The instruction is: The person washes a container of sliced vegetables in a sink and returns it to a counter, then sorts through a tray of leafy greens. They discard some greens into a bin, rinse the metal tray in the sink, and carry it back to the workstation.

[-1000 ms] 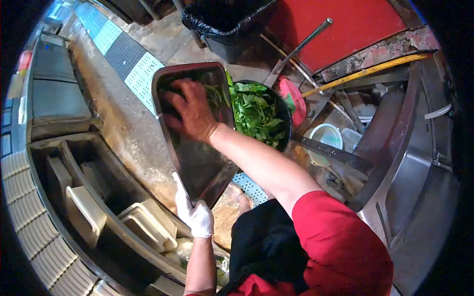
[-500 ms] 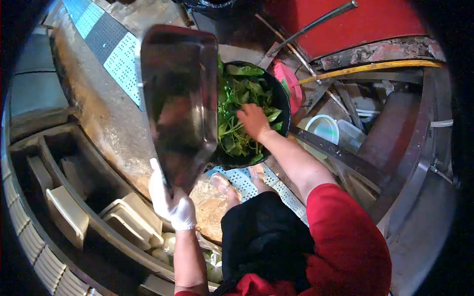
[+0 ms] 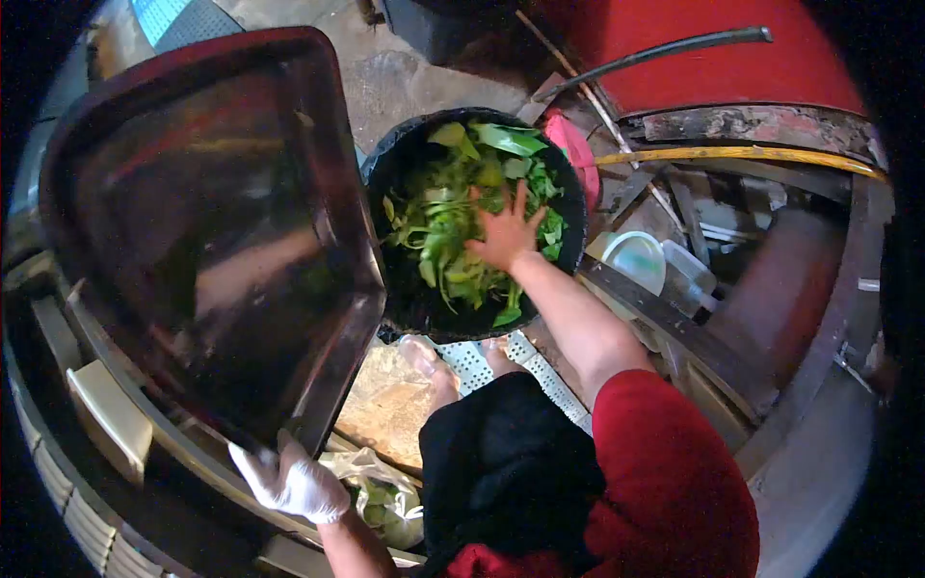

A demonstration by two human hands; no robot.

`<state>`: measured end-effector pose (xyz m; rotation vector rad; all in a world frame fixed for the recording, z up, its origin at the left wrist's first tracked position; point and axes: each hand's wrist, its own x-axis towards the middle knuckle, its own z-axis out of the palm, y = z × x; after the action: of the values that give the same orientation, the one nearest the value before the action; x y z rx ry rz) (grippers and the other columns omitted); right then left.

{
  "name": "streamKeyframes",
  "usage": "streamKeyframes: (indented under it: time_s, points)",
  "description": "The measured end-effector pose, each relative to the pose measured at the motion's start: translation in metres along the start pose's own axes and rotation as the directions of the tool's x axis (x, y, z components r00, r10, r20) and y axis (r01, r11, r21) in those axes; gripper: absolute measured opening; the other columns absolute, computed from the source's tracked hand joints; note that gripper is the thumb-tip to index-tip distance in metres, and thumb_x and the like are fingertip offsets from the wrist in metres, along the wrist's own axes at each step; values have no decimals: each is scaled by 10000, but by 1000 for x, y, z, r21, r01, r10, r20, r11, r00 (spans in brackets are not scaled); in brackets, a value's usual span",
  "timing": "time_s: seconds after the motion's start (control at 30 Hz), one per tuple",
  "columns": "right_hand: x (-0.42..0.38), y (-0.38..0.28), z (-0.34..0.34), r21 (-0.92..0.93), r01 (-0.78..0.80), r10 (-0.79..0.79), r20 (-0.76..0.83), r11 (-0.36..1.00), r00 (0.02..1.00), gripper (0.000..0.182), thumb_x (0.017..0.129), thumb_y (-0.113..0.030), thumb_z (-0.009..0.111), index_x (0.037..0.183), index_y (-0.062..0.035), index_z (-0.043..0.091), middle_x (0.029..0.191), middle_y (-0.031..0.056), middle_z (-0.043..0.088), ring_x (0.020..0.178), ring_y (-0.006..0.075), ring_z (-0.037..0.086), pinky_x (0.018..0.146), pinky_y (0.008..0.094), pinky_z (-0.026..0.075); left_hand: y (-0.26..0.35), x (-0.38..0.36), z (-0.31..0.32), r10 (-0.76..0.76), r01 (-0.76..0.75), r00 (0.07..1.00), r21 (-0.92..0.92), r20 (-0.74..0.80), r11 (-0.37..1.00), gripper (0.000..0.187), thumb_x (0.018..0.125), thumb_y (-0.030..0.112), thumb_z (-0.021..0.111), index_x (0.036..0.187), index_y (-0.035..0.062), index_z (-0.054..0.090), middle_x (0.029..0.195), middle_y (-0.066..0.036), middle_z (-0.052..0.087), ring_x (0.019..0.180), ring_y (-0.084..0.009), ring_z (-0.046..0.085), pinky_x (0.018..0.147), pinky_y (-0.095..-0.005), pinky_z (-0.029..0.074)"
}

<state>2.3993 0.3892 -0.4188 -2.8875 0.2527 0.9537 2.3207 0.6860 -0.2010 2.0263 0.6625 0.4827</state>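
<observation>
My left hand (image 3: pixel 287 484), in a white glove, grips the lower edge of a large metal tray (image 3: pixel 202 212). The tray is tilted up on its side and shows its shiny, dark-looking inner face. To its right stands a round black bin (image 3: pixel 574 183), seemingly lined with a black bag. Green leaves and stems (image 3: pixel 448 226) fill much of it. Over these leaves my bare right hand (image 3: pixel 508 234) is spread out, its fingers apart and touching the greens. Whether any stem lies under the palm is hidden.
White tubs (image 3: pixel 636 262) and a yellow pole (image 3: pixel 742 154) are on the right, near a pink object (image 3: pixel 570 154). Dark rails and cream containers (image 3: pixel 111 409) line the left. A plastic bag of greens (image 3: pixel 385 506) lies by my feet.
The tray has swung left and turned away from the bin, with my left hand moving down and left. More of the bin shows. My right hand's fingers have spread over the leaves.
</observation>
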Motion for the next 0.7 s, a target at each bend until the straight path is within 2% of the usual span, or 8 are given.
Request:
streamKeyframes:
  time_s: [0.27,0.37,0.5,0.53,0.57,0.63,0.67,0.7]
  points:
    - [88,33,92,11,-1,0,130,1000,991,936,723,-379,654,1462,-299,84,1497,184,83,1364,417,131,977,736,103,-13,-3,9,-59,49,992,-91,-108,995,584,693,-167,511,1263,-49,468,1118,-155,587,952,-250,580,837,-360,485]
    - [59,26,53,14,-30,27,207,999,978,885,723,-353,659,1451,-288,160,1488,179,129,1363,412,135,964,738,140,3,-8,2,-80,79,986,-13,-149,997,529,713,-165,531,1230,-57,493,851,2,547,721,-82,470,687,-218,430]
    - [-3,9,-38,101,-142,94,377,985,921,767,772,-281,626,1434,-234,241,1503,126,179,1355,426,179,955,704,267,37,-2,-21,-124,125,992,-36,28,992,546,675,-105,519,1214,-25,542,870,19,535,702,-52,430,642,-176,371]
    - [-4,24,-29,254,-47,-33,303,966,952,694,725,-200,666,1361,-185,390,1433,141,333,1303,434,294,937,666,335,42,1,-23,-124,128,990,-52,68,990,556,671,-95,504,1222,-24,536,903,11,550,721,-60,447,652,-186,381]
    - [-37,22,-49,526,33,-38,-1,850,999,618,703,-235,706,1273,-125,494,1160,185,582,1115,353,535,968,491,401,43,4,-27,-123,131,987,-71,107,989,567,667,-86,488,1229,-23,529,935,2,564,740,-68,464,663,-195,392]
    - [-83,7,-52,163,-110,127,-92,980,988,433,707,-207,696,1104,-59,609,987,196,642,1023,334,590,928,436,439,59,7,-32,-196,257,949,-243,248,935,636,656,-85,453,1288,-14,466,1042,-63,582,813,-109,543,721,-225,444]
    - [-76,5,-69,242,-313,303,78,918,950,320,702,-198,702,968,-28,651,983,194,638,977,333,609,865,384,481,63,6,-33,-228,292,941,-258,250,921,648,651,-88,454,1294,-13,457,1043,-71,580,808,-121,551,715,-233,456]
    - [-86,8,-79,581,-189,322,-134,791,937,243,726,-162,691,912,-11,652,954,182,642,921,314,629,812,375,503,69,6,-41,-264,327,932,-262,249,908,660,645,-91,455,1301,-12,448,1044,-79,578,803,-133,560,710,-240,468]
